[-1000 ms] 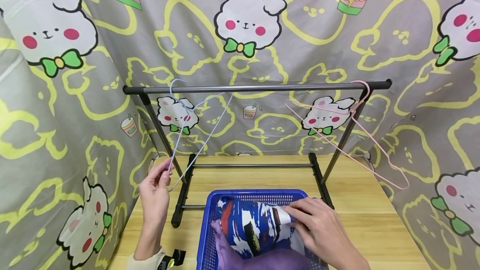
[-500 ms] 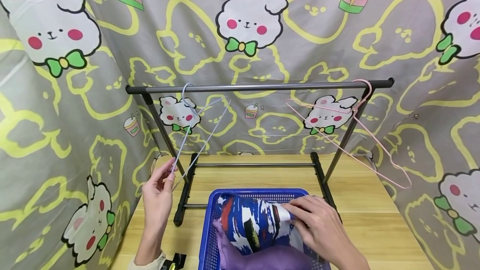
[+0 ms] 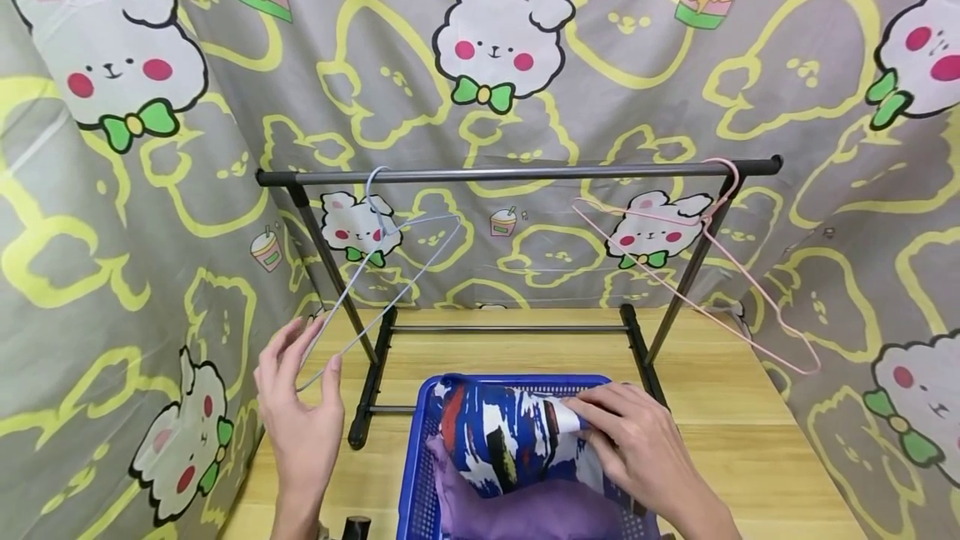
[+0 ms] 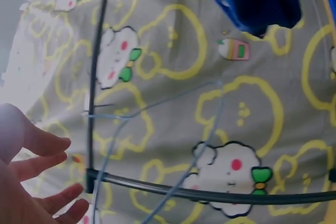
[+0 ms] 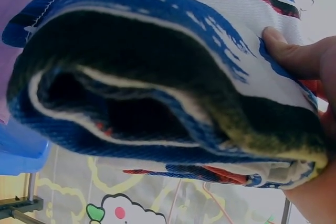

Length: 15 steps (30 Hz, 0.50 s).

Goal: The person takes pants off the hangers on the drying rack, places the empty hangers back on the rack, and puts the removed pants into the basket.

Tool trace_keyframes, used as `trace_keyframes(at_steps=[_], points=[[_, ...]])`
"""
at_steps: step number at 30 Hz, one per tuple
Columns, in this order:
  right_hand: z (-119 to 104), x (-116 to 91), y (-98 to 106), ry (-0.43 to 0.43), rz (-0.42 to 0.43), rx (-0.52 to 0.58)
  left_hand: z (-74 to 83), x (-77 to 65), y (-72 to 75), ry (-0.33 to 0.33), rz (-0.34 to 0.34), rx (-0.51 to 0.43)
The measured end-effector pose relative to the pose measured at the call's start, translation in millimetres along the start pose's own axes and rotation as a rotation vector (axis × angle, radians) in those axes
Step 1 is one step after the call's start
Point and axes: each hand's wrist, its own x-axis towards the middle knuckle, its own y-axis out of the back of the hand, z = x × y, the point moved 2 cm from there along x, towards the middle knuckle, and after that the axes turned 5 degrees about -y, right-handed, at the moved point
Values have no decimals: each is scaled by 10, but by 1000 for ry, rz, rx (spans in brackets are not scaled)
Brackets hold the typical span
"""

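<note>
A pale blue hanger [image 3: 360, 265] hooks over the dark metal bar [image 3: 525, 174] at its left part. Beside the hanger's lower near corner, my left hand [image 3: 296, 407] has its fingers and thumb spread apart. The left wrist view shows those fingers [image 4: 55, 198] away from the blue wire. My right hand [image 3: 637, 448] grips the right edge of a folded blue, white and red patterned garment [image 3: 502, 436] in the basket. Rolled layers of this garment [image 5: 157, 45] fill the right wrist view, with the thumb pressing on top.
The blue plastic basket [image 3: 411, 457] also holds a purple cloth [image 3: 532, 511]. At the bar's right end hangs a pink hanger [image 3: 720, 248]. Black rack feet [image 3: 367, 390] stand on the wooden table [image 3: 720, 448], with a patterned curtain [image 3: 600, 90] behind and at both sides.
My left hand has let go of the blue hanger, spread its fingers and shifted left. The hanger's near corner has swung left and down. My right hand stays on the patterned garment.
</note>
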Motion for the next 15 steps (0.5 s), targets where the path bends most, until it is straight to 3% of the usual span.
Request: trace_keyframes(at_steps=[3, 9, 15], points=[[0, 12, 2, -11, -15, 6, 100, -14, 55, -43, 27, 12], [1, 19, 3, -19, -25, 16, 326, -74, 42, -220, 32, -104], [-4, 21, 1, -13, -12, 18, 441, -188, -42, -331, -58, -216]])
